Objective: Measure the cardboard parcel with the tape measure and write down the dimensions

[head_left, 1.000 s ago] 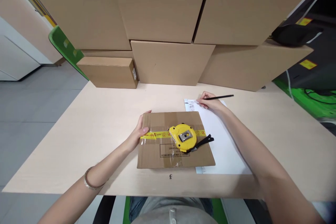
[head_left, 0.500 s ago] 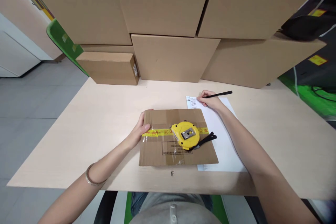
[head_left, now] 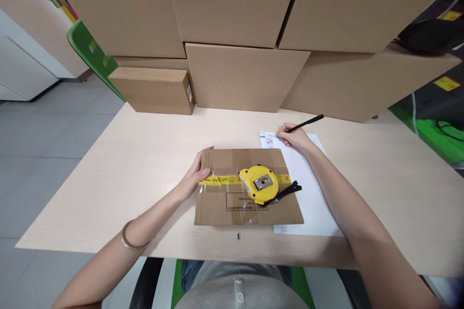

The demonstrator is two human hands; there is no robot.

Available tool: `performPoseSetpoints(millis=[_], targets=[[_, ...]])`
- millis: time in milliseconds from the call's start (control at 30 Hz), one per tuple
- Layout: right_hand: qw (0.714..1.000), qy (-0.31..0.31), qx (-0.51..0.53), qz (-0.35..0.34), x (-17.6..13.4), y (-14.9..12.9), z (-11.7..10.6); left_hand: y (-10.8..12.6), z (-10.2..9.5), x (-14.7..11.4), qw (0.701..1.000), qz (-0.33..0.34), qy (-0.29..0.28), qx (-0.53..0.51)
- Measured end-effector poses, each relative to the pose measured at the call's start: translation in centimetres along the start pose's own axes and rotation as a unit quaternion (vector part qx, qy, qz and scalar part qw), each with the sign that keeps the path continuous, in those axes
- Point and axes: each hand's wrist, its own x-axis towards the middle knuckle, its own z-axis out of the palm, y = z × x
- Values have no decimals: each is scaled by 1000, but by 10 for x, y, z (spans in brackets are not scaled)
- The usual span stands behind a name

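Note:
A cardboard box sealed with yellow printed tape lies in front of me on the table. My left hand grips its left edge, thumb on top and the other fingers partly hidden behind. On the box rests a yellow tape measure with a black wrist strap. Beyond it, my right hand is closed around a black pen, with the fingertips at the top of a white sheet of paper. Small handwriting shows near the paper's upper left corner. The box covers part of the sheet.
Large cardboard boxes are stacked like a wall along the table's back edge. A smaller carton stands at the back left, beside a green panel. Dark equipment with yellow labels is at the far right.
The pen has tilted more upright in my right hand, which has shifted slightly right along the paper. The whole view has moved a little; the left hand still grips the box.

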Motion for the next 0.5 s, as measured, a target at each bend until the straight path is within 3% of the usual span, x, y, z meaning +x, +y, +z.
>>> performPoseSetpoints(millis=[233, 367, 500], targets=[[980, 18, -193, 44, -43, -3, -13, 3, -4, -1, 998, 15, 23, 50], [954, 92, -283, 33, -71, -10, -11, 4, -3, -1, 998, 20, 21, 51], [927, 188, -323, -43, -113, -45, -6, 6, -1, -3, 995, 56, 41, 77]])
